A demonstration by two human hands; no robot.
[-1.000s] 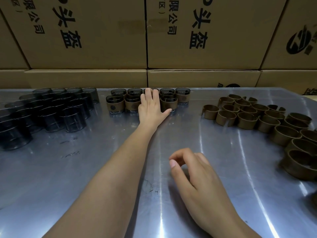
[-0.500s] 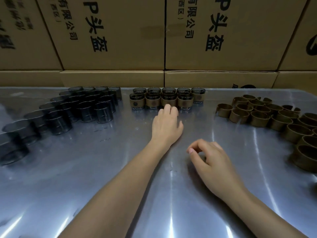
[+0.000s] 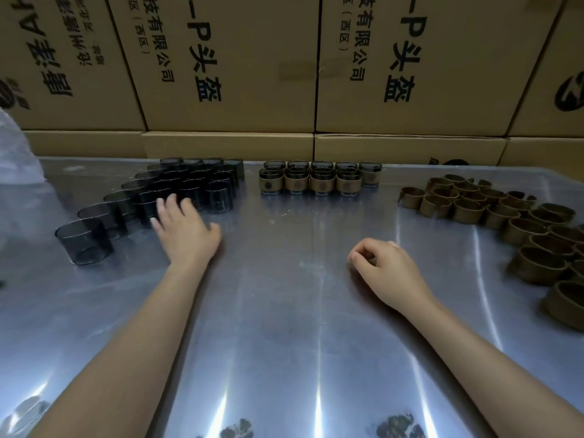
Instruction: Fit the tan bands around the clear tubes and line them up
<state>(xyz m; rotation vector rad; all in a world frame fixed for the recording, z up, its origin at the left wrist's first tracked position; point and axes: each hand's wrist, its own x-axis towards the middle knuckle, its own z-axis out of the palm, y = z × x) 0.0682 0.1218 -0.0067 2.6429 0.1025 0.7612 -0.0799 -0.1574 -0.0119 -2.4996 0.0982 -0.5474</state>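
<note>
The clear tubes (image 3: 189,188) stand upright in a packed cluster on the far left of the desk (image 3: 284,327), trailing in a diagonal line toward the near left, where the nearest tube (image 3: 83,241) stands a little apart at the end. They look smoky and dark against the shiny surface. At the far middle, a group of finished tubes (image 3: 319,178) wearing tan sleeves stands in two tight rows, the front row of four side by side and touching. The loose tan bands (image 3: 493,210) lie in a heap on the right, running from the far right down along the right edge toward the near side; they are open rings, most resting on their rims.

The left hand (image 3: 186,229) reaches out flat over the desk with its grip released, fingers extended and their tips (image 3: 172,200) at the near edge of the tube cluster; motion blur hides whether they actually touch a tube. The right hand (image 3: 384,263) rests on the desk in the middle right, well apart from the bands, its grip loosely curled with thumb and forefinger close together and grasping nothing visible.

Behind the desk, stacked cardboard boxes (image 3: 237,74) with black printed characters fill the background. A pale plastic bag (image 3: 15,153) shows at the far left edge.
</note>
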